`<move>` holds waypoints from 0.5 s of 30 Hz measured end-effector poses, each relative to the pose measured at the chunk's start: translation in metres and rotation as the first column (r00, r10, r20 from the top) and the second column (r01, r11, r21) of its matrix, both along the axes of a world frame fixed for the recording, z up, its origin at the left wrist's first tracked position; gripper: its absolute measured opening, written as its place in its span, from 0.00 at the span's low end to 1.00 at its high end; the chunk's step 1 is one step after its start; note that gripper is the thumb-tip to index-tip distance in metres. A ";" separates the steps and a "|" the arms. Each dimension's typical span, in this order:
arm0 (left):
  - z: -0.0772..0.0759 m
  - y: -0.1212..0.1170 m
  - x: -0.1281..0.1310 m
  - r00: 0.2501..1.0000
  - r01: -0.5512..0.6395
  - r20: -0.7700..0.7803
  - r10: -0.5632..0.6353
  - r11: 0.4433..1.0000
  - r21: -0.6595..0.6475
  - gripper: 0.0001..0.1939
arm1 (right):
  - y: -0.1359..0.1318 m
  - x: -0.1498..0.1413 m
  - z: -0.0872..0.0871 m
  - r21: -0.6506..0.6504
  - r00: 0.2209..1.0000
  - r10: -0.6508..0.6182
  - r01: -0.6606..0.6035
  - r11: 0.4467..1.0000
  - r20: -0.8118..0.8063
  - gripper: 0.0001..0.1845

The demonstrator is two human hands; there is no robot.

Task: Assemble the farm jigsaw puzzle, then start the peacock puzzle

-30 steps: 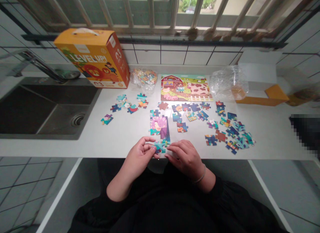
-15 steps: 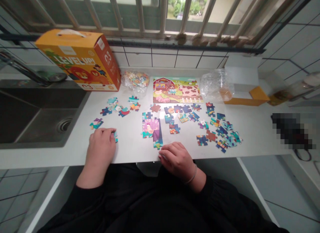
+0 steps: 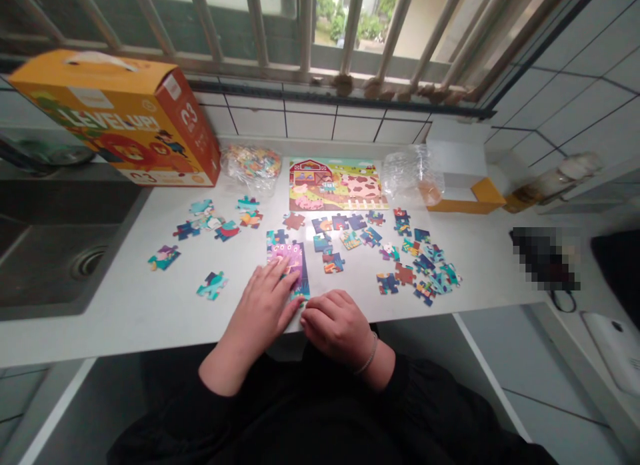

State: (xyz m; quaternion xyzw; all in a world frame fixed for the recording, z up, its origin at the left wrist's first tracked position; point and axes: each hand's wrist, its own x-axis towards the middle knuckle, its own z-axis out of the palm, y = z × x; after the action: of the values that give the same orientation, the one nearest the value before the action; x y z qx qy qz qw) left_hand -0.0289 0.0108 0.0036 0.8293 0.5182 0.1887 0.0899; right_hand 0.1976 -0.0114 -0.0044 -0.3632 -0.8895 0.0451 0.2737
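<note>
My left hand (image 3: 263,304) lies with its fingers spread over a joined group of jigsaw puzzle pieces (image 3: 295,252), purple with teal edges, and covers part of it. Close by, my right hand (image 3: 340,322) is curled at the group's lower right corner. Its fingertips are pressed together, and what they hold, if anything, is hidden. A single teal puzzle piece (image 3: 213,286) rests on the counter to the left of my left hand. Several blue pieces (image 3: 340,222) lie just right of the purple group.
Loose pieces (image 3: 435,268) cluster at the right, others (image 3: 205,215) at the left. Behind them are a farm picture (image 3: 335,185), a bag of pieces (image 3: 253,165), clear plastic wrap (image 3: 410,175), an orange box (image 3: 125,125) and an opened box (image 3: 465,202). A sink (image 3: 50,252) borders the left.
My left hand has left the teal piece at the left and moved right onto the purple group. My right hand stays curled by the group's lower corner. The view has shifted slightly.
</note>
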 end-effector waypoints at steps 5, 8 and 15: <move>-0.003 0.002 0.002 0.998 0.039 -0.044 -0.041 0.998 -0.045 0.25 | 0.000 0.000 -0.007 0.004 1.000 -0.002 0.002 1.000 0.006 0.03; -0.002 0.003 0.001 0.999 0.034 -0.016 -0.035 0.998 -0.047 0.25 | 0.000 -0.001 -0.008 0.009 1.000 -0.003 0.003 1.000 0.017 0.05; 0.002 0.002 0.003 1.000 0.026 0.007 -0.026 1.000 -0.016 0.22 | 0.000 -0.001 -0.009 0.023 1.000 -0.005 0.005 1.000 0.029 0.04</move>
State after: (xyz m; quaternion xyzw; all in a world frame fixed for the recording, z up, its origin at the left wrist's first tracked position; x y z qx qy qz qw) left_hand -0.0261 0.0126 0.0058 0.8346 0.5085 0.1863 0.1009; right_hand 0.1968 -0.0114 -0.0131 -0.3629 -0.8929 0.0289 0.2649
